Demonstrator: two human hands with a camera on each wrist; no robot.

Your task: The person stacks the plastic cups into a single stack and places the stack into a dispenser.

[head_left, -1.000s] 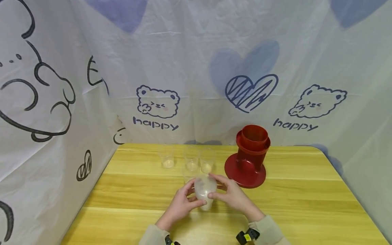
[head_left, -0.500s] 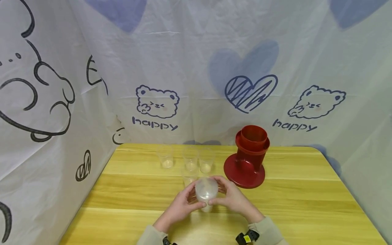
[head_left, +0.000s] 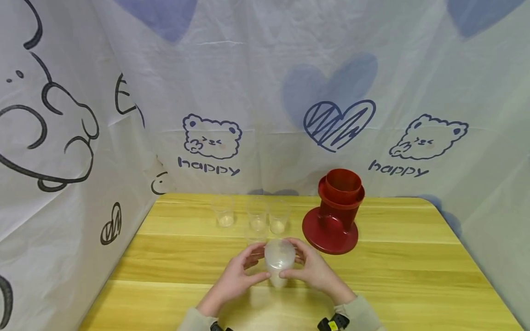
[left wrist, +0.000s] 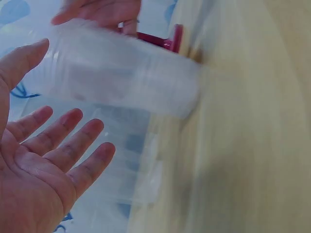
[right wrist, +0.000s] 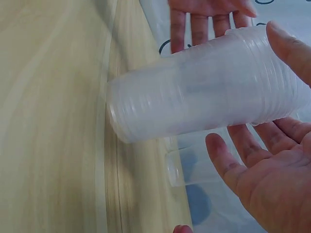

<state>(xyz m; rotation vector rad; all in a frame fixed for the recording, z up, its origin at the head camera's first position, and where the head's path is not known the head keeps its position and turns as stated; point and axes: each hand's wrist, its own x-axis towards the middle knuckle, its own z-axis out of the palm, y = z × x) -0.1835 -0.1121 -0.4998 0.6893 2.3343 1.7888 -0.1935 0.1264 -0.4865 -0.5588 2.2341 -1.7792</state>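
Left hand lower centre of head view, fingers fairly straight, thumb tip against near side of the stack of clear plastic cups; in left wrist view, same hand splayed wide at lower left, fingers apart from stack, only thumb near its rim. Reads as steadying, not clamping. Right hand opposite, just right of centre, curled around stack: thumb over top, fingers under in right wrist view. Carries most of the weight, by the look of it.

Stack between both palms, tipped over toward horizontal, base end pointing at tabletop, open end toward the person. Base close to the wood; whether touching — can't tell, blurred in left wrist view.

Doing this bit well, as a judgement: grip light w/ right hand, thin walls prob. buckle if squeezed. Peel at rim w/ left thumb, not at body, so only one cup comes loose. Keep stack low over tabletop, away from the singles behind.

Outward: four single clear cups upright beyond the hands, upper centre — one right behind stack, three in a row further back. Red dispenser stand to right of those, near but apart from right hand. Printed cloth w/ bears and hearts behind and at left.
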